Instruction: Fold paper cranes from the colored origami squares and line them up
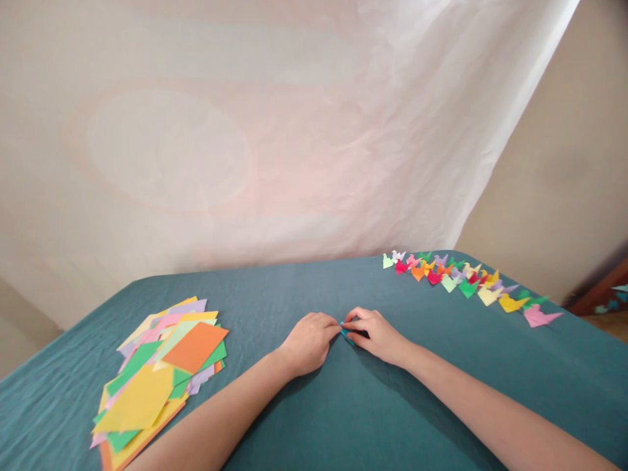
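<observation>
Near the middle of the table, a small blue folded paper [347,336] lies between my two hands, mostly covered by fingers. My left hand [310,341] is closed, its fingertips pressed on the paper's left end. From the other side my right hand [373,332] pinches the paper between thumb and fingers. The folds of the paper are too small and hidden to make out.
A loose pile of coloured paper squares [147,392] lies on the left of the teal-covered table [275,294]. Rows of small folded paper birds [461,281] stand along the far right edge. Behind the table hangs a pale cloth [294,144].
</observation>
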The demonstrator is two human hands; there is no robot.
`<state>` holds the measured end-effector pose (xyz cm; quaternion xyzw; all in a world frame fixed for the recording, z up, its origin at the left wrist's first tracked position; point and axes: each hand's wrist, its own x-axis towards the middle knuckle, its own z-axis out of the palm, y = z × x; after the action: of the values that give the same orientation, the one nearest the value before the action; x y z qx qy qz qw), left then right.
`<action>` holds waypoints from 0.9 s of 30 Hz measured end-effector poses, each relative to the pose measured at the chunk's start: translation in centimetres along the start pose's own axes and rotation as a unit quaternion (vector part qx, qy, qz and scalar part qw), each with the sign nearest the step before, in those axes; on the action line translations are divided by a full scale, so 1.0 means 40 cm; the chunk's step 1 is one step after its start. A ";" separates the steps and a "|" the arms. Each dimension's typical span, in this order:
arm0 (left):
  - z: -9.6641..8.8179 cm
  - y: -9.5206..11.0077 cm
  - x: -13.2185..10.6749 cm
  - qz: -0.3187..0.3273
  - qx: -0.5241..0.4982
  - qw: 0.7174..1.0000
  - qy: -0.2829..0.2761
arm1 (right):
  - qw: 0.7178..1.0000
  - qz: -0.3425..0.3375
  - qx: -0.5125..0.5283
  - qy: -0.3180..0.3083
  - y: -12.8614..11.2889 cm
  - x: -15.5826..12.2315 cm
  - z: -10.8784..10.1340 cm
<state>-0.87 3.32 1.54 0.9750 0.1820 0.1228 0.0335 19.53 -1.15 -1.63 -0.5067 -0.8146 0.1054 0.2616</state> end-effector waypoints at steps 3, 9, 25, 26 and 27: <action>0.006 0.004 0.001 0.001 0.011 1.000 -0.001 | 1.000 0.002 0.002 -0.002 0.005 0.000 0.001; 0.002 0.012 0.003 0.014 0.035 0.999 -0.017 | 0.999 -0.017 0.025 -0.026 0.017 0.003 -0.009; -0.013 0.006 0.000 0.070 0.056 0.996 -0.028 | 0.986 -0.012 0.132 -0.098 0.025 0.004 -0.044; -0.014 0.005 0.000 0.071 0.054 0.996 -0.027 | 0.985 -0.011 0.138 -0.101 0.024 0.004 -0.046; -0.013 0.005 0.000 0.072 0.052 0.996 -0.027 | 0.984 -0.011 0.144 -0.103 0.023 0.004 -0.049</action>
<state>-0.95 3.13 2.08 0.9890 0.1169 0.0886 -0.0213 21.21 -0.76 -0.34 -0.4413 -0.8190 0.2704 0.2478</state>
